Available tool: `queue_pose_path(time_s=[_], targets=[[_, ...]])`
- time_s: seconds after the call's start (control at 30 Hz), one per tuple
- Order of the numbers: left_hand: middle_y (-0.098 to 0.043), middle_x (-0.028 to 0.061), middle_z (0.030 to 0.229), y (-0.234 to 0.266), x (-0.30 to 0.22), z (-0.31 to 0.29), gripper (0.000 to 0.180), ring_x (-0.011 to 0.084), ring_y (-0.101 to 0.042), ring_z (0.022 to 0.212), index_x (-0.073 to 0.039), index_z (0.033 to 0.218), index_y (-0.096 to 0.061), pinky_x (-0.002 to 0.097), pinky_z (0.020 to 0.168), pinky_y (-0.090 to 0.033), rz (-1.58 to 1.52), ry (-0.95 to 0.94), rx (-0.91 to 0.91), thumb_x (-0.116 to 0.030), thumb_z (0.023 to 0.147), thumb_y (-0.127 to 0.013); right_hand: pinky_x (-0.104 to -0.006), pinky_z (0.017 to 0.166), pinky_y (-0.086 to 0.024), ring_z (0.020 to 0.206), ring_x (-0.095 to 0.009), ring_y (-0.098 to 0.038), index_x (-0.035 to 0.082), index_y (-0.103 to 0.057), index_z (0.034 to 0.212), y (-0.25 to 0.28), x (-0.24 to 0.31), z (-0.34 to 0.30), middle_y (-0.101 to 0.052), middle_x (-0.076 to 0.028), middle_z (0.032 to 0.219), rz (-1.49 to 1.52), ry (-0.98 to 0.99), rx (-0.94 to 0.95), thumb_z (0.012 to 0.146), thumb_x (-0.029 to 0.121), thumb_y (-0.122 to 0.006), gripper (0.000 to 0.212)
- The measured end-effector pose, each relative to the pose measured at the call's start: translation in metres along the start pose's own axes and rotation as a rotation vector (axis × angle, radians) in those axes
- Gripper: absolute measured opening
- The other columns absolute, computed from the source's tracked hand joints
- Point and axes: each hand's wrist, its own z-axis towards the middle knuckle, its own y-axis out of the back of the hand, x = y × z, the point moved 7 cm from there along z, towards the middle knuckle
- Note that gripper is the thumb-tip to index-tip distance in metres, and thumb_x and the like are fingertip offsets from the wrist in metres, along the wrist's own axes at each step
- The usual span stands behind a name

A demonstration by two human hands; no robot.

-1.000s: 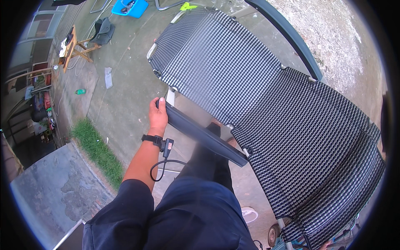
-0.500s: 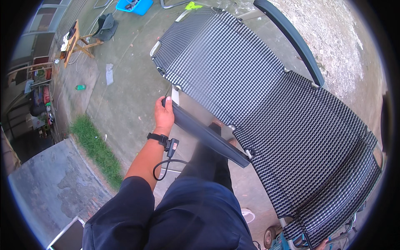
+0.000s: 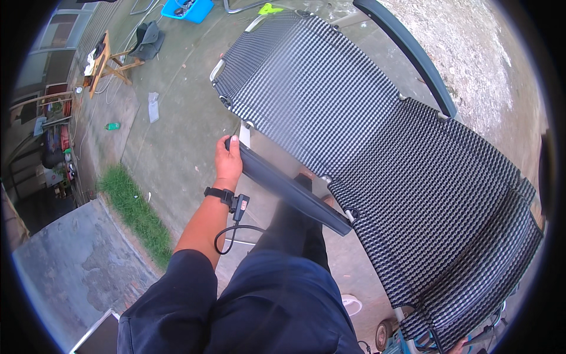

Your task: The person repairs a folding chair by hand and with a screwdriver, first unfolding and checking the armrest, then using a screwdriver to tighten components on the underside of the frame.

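My left hand grips the near armrest of a folding lounge chair, a long dark bar on a metal frame. The chair's black-and-white woven seat stretches from the upper middle to the lower right. A second dark armrest runs along its far side. A black band with a small device and a looping cable sits on my left wrist. My right hand is out of sight. My dark blue trousers fill the lower middle.
Concrete ground lies to the left, with a grass strip beside a grey slab. Far off stand a wooden stand, a blue tray, a green bottle and clutter at the left edge. Rough ground lies beyond the chair.
The view has shifted slightly and the chair sits a little lower and closer in the picture. My left hand keeps its grip on the armrest.
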Motion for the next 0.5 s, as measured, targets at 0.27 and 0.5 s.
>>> queue_pose_path(time_s=[0.27, 0.5], targets=[[-0.06, 0.0229, 0.111, -0.001, 0.003, -0.003, 0.047, 0.0324, -0.059, 0.103, 0.004, 0.117, -0.054, 0.0381, 0.091, -0.045, 0.016, 0.04, 0.025, -0.037, 0.094, -0.057, -0.0473, 0.083, -0.043, 0.092, -0.044, -0.054, -0.006, -0.06, 0.114, 0.007, -0.043, 0.027, -0.059, -0.032, 0.107, -0.386, 0.343, 0.187, 0.097, 0.03, -0.044, 0.042], [-0.061, 0.0226, 0.11, -0.002, 0.006, 0.0, 0.048, 0.031, -0.059, 0.102, 0.004, 0.119, -0.053, 0.0373, 0.091, -0.045, 0.008, -0.001, 0.01, -0.037, 0.095, -0.056, -0.0451, 0.085, -0.044, 0.092, -0.039, -0.055, -0.011, -0.056, 0.114, 0.005, -0.021, 0.014, -0.059, -0.03, 0.108, -0.097, 0.09, 0.079, 0.094, 0.038, -0.05, 0.053]])
